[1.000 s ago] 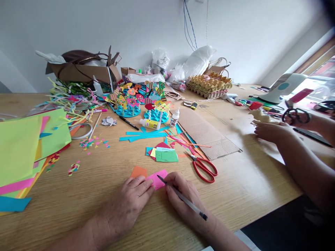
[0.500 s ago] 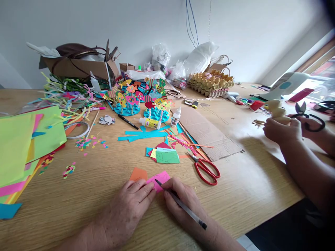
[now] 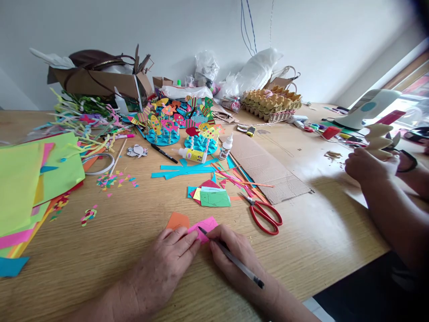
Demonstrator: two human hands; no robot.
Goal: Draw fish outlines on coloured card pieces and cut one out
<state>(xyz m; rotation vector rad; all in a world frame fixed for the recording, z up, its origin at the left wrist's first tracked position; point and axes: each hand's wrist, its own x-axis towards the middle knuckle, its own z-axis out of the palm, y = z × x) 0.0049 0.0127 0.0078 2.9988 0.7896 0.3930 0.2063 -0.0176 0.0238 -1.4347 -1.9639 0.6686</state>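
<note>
My right hand [image 3: 234, 252] grips a pen [image 3: 239, 263], its tip on a small pink paper piece [image 3: 205, 227] that bears drawn lines. My left hand [image 3: 170, 259] lies flat, its fingertips pressing on the left edge of the pink piece. An orange paper piece [image 3: 177, 220] pokes out beyond the left fingers, partly covered by them. Just past both hands is a small pile of coloured cut papers, topped by a green piece [image 3: 215, 199] with a fish outline. Red-handled scissors [image 3: 266, 218] rest to the right of the pile.
Decorated paper fish on blue bases [image 3: 162, 137] stand farther back, beside glue bottles [image 3: 226, 147]. A cardboard sheet [image 3: 271, 170] lies right of centre, coloured paper sheets [image 3: 16, 183] at left. At right, another person's hands [image 3: 372, 165] hold a cut egg-carton piece [image 3: 378, 141] and dark-handled scissors.
My hands and the pen stay in nearly the same spot over the pink paper. The other person's hands have shifted slightly right with the carton piece. The view has tilted a little.
</note>
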